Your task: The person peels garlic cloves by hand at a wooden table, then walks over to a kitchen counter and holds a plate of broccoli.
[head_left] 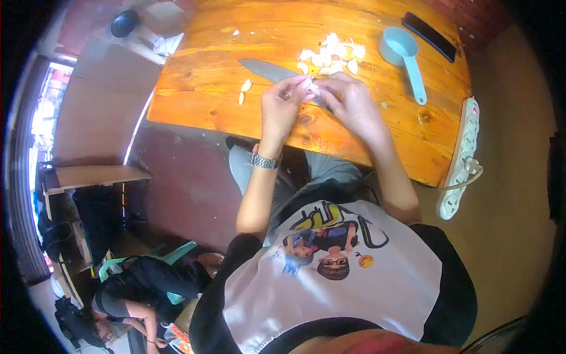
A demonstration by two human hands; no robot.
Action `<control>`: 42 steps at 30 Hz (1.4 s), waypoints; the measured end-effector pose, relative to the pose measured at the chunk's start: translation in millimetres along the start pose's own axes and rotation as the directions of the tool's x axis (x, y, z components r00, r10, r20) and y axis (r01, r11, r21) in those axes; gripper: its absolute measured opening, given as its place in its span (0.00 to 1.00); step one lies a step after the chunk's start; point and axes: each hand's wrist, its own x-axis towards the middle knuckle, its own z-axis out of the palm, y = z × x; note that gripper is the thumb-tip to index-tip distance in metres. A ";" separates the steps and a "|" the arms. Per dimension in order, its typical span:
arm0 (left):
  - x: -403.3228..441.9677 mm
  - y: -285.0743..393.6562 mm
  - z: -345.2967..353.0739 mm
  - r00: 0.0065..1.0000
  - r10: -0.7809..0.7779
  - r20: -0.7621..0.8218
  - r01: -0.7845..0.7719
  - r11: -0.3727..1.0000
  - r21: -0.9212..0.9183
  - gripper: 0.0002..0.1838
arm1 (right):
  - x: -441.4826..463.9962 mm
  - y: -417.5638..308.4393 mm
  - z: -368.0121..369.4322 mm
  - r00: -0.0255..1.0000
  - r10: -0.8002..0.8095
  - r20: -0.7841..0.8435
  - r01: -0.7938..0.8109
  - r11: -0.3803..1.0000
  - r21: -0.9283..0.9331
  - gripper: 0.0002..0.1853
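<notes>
Shirt [354, 295], 6 o'clock | hands [280, 106] pinching half-hidden piece [313, 87], perhaps garlic | knife [265, 69] part-covered, tip toward 10 o'clock

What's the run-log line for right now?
left hand: pinching garlic clove | right hand: pinching same clove | knife: on wooden table, partly hidden by hands | measuring cup: on table

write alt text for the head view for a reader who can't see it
A person's left hand and right hand pinch a small pale piece over a knife on a wooden table. Pale cloves, apparently garlic, lie beyond, with a light-blue measuring cup and dark phone to the right.
</notes>
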 end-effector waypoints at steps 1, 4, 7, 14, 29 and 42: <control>0.4 2.0 3.7 1.000 0.012 -0.005 -0.012 1.000 0.013 0.09 | -0.2 1.0 -0.7 1.000 -0.015 -0.004 0.015 0.999 -0.031 0.06; 3.5 1.1 5.6 0.999 -0.005 0.052 -0.003 0.989 0.151 0.10 | -0.3 5.3 -7.4 0.998 -0.023 0.051 0.028 0.995 -0.099 0.06; -2.6 12.1 7.4 0.995 -0.069 0.072 0.055 0.982 0.182 0.09 | 1.1 -1.6 -14.7 0.995 -0.074 0.063 0.084 0.980 -0.181 0.05; -4.7 3.5 -17.1 0.995 0.093 0.029 -0.097 0.938 0.333 0.08 | -4.5 -0.3 -13.4 0.987 -0.059 0.152 0.099 0.958 -0.270 0.12; 34.1 11.4 -49.3 0.829 0.503 0.247 -0.436 0.302 0.848 0.13 | -15.8 3.8 -16.9 0.985 0.093 0.146 -0.052 0.964 -0.259 0.16; 95.1 -10.9 -11.8 0.827 0.338 0.450 -0.551 0.651 0.523 0.08 | 60.4 35.3 1.3 0.981 0.040 0.188 0.007 0.970 -0.244 0.16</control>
